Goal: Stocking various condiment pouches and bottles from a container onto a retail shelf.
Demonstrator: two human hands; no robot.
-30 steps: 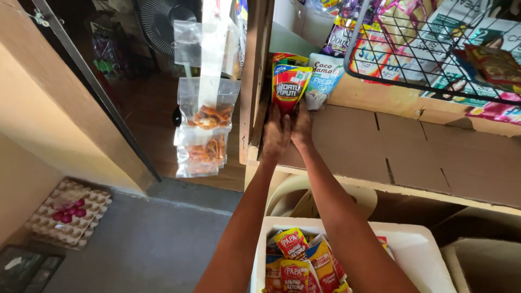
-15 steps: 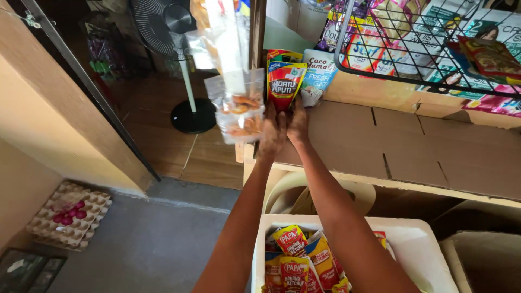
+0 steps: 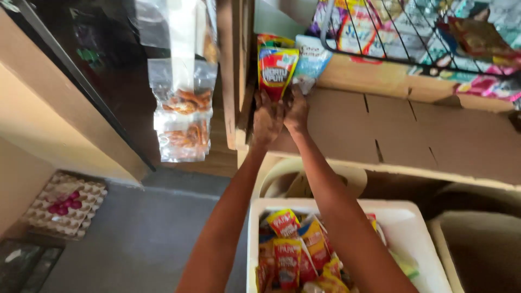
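Grip of both hands pinches 1 red-and-yellow foil snack packet (image 3: 277, 68) at 12 o'clock: left hand (image 3: 268, 116), right hand (image 3: 297, 111). Brown cardboard shelf (image 3: 391, 135) at 3 o'clock; white foam box (image 3: 418, 225) at 6.

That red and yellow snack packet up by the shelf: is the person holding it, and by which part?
Yes. Both hands, left hand and right hand, grip the red and yellow foil snack packet by its bottom edge.
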